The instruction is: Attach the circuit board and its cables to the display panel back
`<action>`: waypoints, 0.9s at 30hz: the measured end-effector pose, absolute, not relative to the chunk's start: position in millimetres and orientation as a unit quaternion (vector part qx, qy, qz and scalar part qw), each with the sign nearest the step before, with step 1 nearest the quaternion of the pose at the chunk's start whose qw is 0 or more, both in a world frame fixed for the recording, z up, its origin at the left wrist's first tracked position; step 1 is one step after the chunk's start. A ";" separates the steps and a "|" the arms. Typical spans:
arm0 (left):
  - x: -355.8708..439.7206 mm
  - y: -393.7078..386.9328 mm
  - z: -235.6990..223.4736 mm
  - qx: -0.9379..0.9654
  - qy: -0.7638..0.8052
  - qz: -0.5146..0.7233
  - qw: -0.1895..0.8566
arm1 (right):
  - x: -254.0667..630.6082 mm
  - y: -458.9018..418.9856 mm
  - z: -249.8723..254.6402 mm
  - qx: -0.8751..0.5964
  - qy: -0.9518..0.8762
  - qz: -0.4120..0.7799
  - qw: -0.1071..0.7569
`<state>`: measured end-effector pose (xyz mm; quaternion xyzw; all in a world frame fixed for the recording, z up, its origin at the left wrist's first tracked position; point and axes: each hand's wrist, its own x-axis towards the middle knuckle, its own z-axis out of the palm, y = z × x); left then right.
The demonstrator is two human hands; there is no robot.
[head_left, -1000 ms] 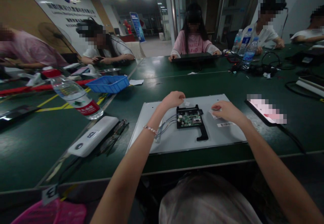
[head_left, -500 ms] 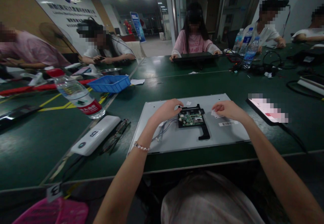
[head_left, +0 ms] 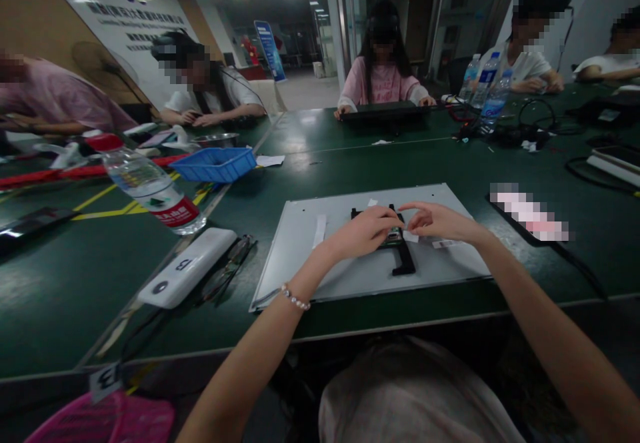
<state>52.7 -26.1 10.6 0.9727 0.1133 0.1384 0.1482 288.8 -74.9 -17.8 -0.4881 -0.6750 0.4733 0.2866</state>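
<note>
Clock directions are taken from the middle of the pale panel (head_left: 345, 276), which lies flat on the green counter (head_left: 225, 326). Nearest, at eight o'clock, sits a pink basket (head_left: 140, 416). On the panel a black bracket (head_left: 404, 263) with a circuit board (head_left: 394, 236) lies near the middle, partly hidden by the left hand (head_left: 367, 229), whose fingers bend over it; whether they grasp anything I cannot tell. The right hand (head_left: 437, 221) is just beside it at three o'clock, index finger extended and the others curled, with a white scrap (head_left: 411, 237) just below; whether it is pinched I cannot tell. A white power bank (head_left: 187, 269) lies at nine o'clock, a phone (head_left: 527, 219) at three. Farther off, a blue tray (head_left: 217, 166) stands at ten, and a person (head_left: 383, 86) sits at twelve
</note>
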 end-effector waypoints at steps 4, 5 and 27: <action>53.3 -28.0 7.0 0.978 0.104 0.137 0.121 | 286.6 -73.6 -22.5 -0.496 -0.674 0.460 0.296; 53.3 -28.2 6.2 0.978 0.104 0.137 0.114 | 285.9 -73.4 -23.1 -0.501 -0.674 0.454 0.298; 61.2 -36.6 5.5 0.985 0.080 0.133 0.079 | 284.3 -69.0 -28.1 -0.526 -0.710 0.372 0.286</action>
